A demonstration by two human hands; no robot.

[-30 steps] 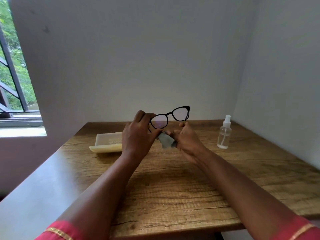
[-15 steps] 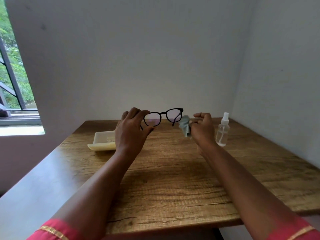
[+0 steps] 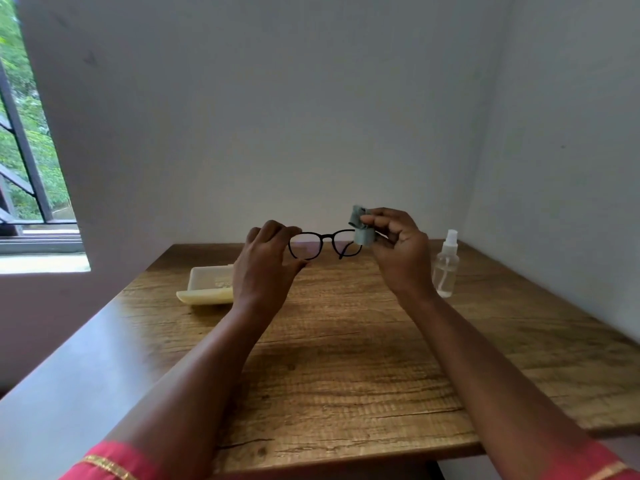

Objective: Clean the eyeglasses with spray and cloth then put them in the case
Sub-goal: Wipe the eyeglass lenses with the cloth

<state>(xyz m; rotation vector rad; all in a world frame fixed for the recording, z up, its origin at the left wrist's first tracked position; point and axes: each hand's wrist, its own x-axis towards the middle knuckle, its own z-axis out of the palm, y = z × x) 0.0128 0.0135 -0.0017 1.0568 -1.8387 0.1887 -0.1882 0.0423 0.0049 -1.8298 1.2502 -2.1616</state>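
Two bare forearms with red, gold-trimmed sleeves (image 3: 104, 462) at the near edge reach forward over a wooden desk (image 3: 346, 375). Above the middle of the desk, the left hand (image 3: 266, 268) holds black-framed eyeglasses (image 3: 323, 244) in the air, its fingers closed in a narrow grip around the left end of the frame, thumb below and fingers above. The frame sits level, lenses facing the person, one temple arm hanging down behind the right lens. The right hand (image 3: 398, 251) pinches a bunched grey-green cloth (image 3: 362, 226) between thumb and fingertips, and the cloth touches the right end of the frame. Farther back on the desk, to the left and partly hidden by the left hand, lies an open pale yellow case (image 3: 207, 289). To the right, just beyond the right wrist, a small clear spray bottle (image 3: 446, 268) stands upright. Plain white walls rise behind, with a window (image 3: 31, 168) on the far left showing green leaves.
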